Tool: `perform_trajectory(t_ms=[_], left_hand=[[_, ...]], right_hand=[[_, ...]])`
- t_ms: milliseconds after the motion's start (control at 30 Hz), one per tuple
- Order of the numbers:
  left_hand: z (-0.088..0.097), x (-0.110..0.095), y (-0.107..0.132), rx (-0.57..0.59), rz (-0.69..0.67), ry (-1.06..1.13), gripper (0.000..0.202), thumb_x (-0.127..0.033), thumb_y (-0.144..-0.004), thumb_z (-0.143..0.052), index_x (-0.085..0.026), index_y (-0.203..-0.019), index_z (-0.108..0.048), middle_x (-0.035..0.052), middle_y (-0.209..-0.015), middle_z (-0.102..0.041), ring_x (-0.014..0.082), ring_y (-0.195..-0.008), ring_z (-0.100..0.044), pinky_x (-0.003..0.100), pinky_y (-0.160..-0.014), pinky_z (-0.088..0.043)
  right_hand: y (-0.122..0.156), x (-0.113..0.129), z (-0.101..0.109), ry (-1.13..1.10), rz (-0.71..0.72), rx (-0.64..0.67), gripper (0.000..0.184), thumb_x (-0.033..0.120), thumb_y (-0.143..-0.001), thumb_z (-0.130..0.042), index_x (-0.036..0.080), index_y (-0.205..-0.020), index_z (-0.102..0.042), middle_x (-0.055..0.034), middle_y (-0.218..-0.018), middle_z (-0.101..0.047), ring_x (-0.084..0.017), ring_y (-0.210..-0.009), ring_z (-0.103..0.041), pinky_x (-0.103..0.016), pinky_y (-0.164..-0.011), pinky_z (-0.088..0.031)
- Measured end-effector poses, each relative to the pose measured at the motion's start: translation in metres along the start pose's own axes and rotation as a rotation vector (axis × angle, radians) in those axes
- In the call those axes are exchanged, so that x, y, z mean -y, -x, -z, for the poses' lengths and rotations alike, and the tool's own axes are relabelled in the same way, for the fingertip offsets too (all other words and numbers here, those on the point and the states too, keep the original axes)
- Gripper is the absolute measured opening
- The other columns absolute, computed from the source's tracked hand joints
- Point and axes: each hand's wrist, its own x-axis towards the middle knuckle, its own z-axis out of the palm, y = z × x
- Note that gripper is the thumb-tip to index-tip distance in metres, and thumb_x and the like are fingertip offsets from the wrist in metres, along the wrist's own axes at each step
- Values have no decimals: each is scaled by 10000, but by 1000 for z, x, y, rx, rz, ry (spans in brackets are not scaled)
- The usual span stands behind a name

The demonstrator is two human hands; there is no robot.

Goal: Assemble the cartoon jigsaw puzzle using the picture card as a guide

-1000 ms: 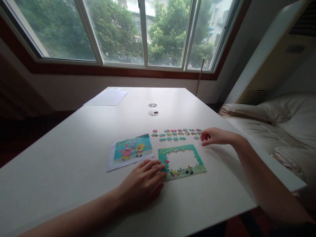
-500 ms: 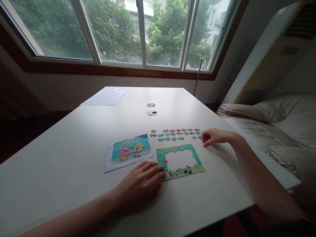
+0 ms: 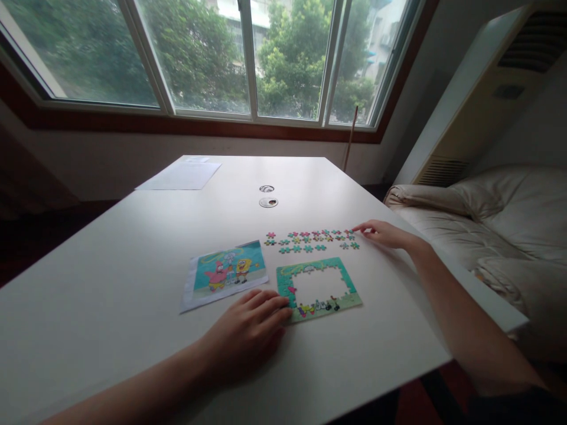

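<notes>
My left hand (image 3: 254, 319) lies flat with its fingertips on the lower left border of a jigsaw puzzle (image 3: 351, 298). Only the puzzle's outer border is assembled, around a white middle. Beyond it, loose puzzle pieces (image 3: 296, 249) are spread in rough rows on the table. My right hand (image 3: 384, 234) is at the right end of these rows, index finger stretched out and the other fingers partly curled. That fingertip touches or nearly touches a puzzle piece (image 3: 349, 232) in the farthest row. Left of the puzzle is a printed cartoon picture (image 3: 230, 270).
The white table (image 3: 133, 265) stretches toward the window. Two round cable-hole covers (image 3: 268, 202) sit mid-table, and papers (image 3: 181, 176) lie at the far left. Right of the table is a pale sofa (image 3: 443, 206), with a tall cream appliance (image 3: 469, 100) behind it.
My right hand has moved away from me to the farthest row, its index finger now extended instead of curled. My left hand stays on the puzzle border. The view has shifted slightly.
</notes>
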Motion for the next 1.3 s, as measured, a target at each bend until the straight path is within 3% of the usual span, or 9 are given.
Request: perform_trajectory(t_ms=[233,433,767,1300], left_hand=[[1,-1,-1,-12,3,-16,278,-122,-857,-387,-183,-1060,-566,92,-1050,-635,212,-960,-568,382,-847,-482],[1,-2,-1,-19,4,-12,272,-123,-853,-394,-179,-1053,-569,95,-1039,-635,217,-960,-568,380,-837,-488],[2,-2,-1,2,12,-1,279,-107,-845,-397,-176,-1062,-559,93,-1052,-628,219,-973,-565,389,-848,-478],[0,0,-1,-16,-7,-13,268,-112,-852,-396,-168,-1056,-559,94,-1036,-627,228,-950,-567,399,-818,-485]], right_hand=[[-3,2,-2,18,46,-35,393,137,-810,-416,211,-1114,-653,-71,-975,-645,-163,-819,-569,-235,-777,-438],[-10,-9,-15,-42,32,-136,359,236,-823,-477,196,-1145,-630,-78,-969,-631,-152,-746,-558,-249,-745,-447],[-17,-2,-27,-42,13,-300,303,338,-803,-515,182,-984,-701,-62,-855,-626,-147,-696,-537,-247,-692,-409],[-23,-9,-35,-40,33,-372,263,326,-796,-531,193,-931,-713,-51,-826,-663,-141,-654,-549,-242,-641,-408]])
